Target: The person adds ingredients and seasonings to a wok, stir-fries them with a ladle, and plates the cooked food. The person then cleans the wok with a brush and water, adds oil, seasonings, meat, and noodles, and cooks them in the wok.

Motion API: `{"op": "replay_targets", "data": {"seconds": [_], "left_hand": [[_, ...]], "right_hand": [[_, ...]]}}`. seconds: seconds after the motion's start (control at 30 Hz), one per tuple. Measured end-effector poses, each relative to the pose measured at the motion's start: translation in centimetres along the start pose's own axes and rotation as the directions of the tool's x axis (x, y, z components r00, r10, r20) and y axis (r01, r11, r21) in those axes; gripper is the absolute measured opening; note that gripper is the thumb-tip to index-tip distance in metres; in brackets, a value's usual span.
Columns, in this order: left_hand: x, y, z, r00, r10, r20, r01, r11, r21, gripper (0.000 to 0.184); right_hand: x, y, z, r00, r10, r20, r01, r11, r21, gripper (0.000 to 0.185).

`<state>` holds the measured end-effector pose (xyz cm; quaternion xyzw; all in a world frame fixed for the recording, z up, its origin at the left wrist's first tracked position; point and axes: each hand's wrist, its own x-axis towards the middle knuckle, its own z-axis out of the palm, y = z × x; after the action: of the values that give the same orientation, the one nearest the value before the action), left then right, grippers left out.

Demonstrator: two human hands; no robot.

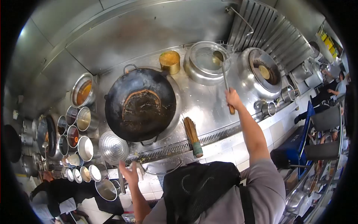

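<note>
My right hand is closed round the handle of a long ladle. The bowl of that ladle is over a round steel pot of clear liquid at the back. At the lower left, my left hand has its fingers apart, close by the handle of a perforated skimmer; I see nothing held in it. Left of centre sits a large dark wok, with some liquid and brown residue inside. Between the wok and my right arm lies a bamboo wok brush with a green-bound end.
Behind the wok stands a tin of orange contents. Several seasoning pots, including a white-filled one, crowd the left side. A second round burner is at right. Another person's dark-clothed body is at lower left.
</note>
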<state>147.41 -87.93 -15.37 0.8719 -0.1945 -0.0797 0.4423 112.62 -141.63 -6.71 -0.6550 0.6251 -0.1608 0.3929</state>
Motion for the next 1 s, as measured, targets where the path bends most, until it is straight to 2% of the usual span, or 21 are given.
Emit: {"op": "replay_targets", "data": {"seconds": [0.03, 0.07, 0.1, 0.17, 0.2, 0.23, 0.27, 0.3, 0.33, 0.4, 0.47, 0.53, 0.6, 0.67, 0.7, 0.73, 0.8, 0.83, 0.9, 0.93, 1.0], "left_hand": [[1.6, 1.3, 1.1, 0.996, 0.085, 0.021, -0.085, 0.996, -0.009, 0.077], [3.2, 2.9, 2.7, 0.986, 0.160, 0.036, -0.160, 0.987, -0.023, 0.071], [4.9, 6.7, 3.8, 0.979, 0.174, 0.102, -0.169, 0.984, -0.055, 0.060], [9.1, 9.7, 8.4, 0.934, 0.336, 0.122, -0.271, 0.888, -0.372, 0.048], [10.2, 13.2, 9.3, 0.916, 0.370, 0.154, -0.299, 0.887, -0.351, 0.046], [11.9, 14.8, 11.6, 0.910, 0.388, 0.147, -0.300, 0.859, -0.415, 0.042], [12.5, 18.3, 12.3, 0.929, 0.319, 0.187, -0.221, 0.885, -0.411, 0.040], [13.9, 19.9, 13.6, 0.930, 0.286, 0.230, -0.223, 0.938, -0.264, 0.041], [14.9, 22.0, 15.1, 0.934, 0.291, 0.207, -0.269, 0.955, -0.128, 0.040], [18.1, 22.9, 20.2, 0.922, 0.177, 0.345, -0.053, 0.939, -0.339, 0.036], [20.2, 23.9, 25.4, 0.949, 0.127, 0.287, -0.076, 0.980, -0.182, 0.046], [17.8, 28.1, 25.5, 0.930, 0.026, 0.366, 0.121, 0.921, -0.372, 0.057], [18.0, 29.6, 26.0, 0.948, 0.087, 0.305, -0.078, 0.996, -0.043, 0.051], [22.0, 25.6, 28.9, 0.728, 0.410, 0.549, -0.649, 0.672, 0.358, 0.041], [21.5, 24.7, 28.3, 0.811, 0.375, 0.449, -0.559, 0.724, 0.405, 0.032], [18.9, 26.4, 23.4, 0.859, 0.278, 0.430, -0.392, 0.897, 0.204, 0.027], [19.3, 22.4, 20.2, 0.808, 0.269, 0.524, -0.432, 0.875, 0.219, 0.029], [18.5, 21.3, 17.4, 0.820, 0.209, 0.533, -0.421, 0.851, 0.313, 0.034], [18.0, 16.1, 14.0, 0.842, 0.401, 0.361, -0.490, 0.848, 0.200, 0.026], [18.1, 15.3, 11.6, 0.813, 0.329, 0.481, -0.464, 0.864, 0.194, 0.020], [17.8, 11.8, 9.2, 0.829, 0.373, 0.417, -0.432, 0.900, 0.054, 0.007]], "right_hand": [[0.3, -0.1, -0.9, 1.000, 0.001, 0.002, -0.001, 1.000, 0.005, 0.034], [0.8, -0.2, -1.8, 0.977, 0.066, 0.201, -0.164, 0.838, 0.520, 0.019], [0.9, -0.3, -2.4, 0.914, 0.014, 0.405, -0.373, 0.421, 0.827, 0.017], [-2.6, -1.6, -4.4, 0.887, -0.028, 0.461, -0.421, 0.360, 0.832, 0.016], [-4.7, -3.0, -5.3, 0.862, -0.074, 0.501, -0.462, 0.292, 0.838, 0.016], [-7.0, -4.1, -5.8, 0.912, -0.137, 0.387, -0.275, 0.497, 0.823, 0.026], [-6.7, -3.4, -6.5, 0.828, -0.114, 0.549, -0.482, 0.353, 0.802, 0.028], [-8.5, -4.0, -7.3, 0.839, -0.202, 0.506, -0.347, 0.517, 0.782, 0.025], [-9.3, -4.1, -8.0, 0.754, -0.271, 0.598, -0.438, 0.470, 0.766, 0.014], [-13.5, -8.0, -8.6, 0.812, -0.080, 0.579, -0.486, 0.457, 0.745, 0.009], [-15.4, -8.7, -8.7, 0.794, -0.132, 0.593, -0.434, 0.559, 0.706, 0.018], [-16.7, -8.9, -7.8, 0.795, -0.166, 0.583, -0.368, 0.633, 0.681, 0.031], [-17.2, -8.7, -6.8, 0.832, -0.155, 0.532, -0.219, 0.789, 0.574, 0.035], [-14.7, -6.7, -5.9, 0.839, -0.170, 0.517, -0.154, 0.837, 0.526, 0.048], [-12.6, -5.0, -5.5, 0.885, -0.260, 0.385, 0.118, 0.927, 0.355, 0.054], [-10.5, -3.2, -5.1, 0.887, -0.374, 0.270, 0.354, 0.927, 0.121, 0.061], [-5.0, 0.2, -4.2, 0.708, -0.704, 0.052, 0.686, 0.669, -0.288, 0.062], [-3.8, 0.1, -4.2, 0.781, -0.622, 0.050, 0.585, 0.701, -0.408, 0.059], [0.8, 1.0, -4.4, 0.862, -0.507, 0.013, 0.430, 0.717, -0.548, 0.055], [4.2, 2.9, -3.7, 0.874, -0.485, -0.003, 0.397, 0.718, -0.572, 0.052], [9.7, 6.1, -2.6, 0.813, -0.583, 0.017, 0.544, 0.748, -0.380, 0.030]]}}
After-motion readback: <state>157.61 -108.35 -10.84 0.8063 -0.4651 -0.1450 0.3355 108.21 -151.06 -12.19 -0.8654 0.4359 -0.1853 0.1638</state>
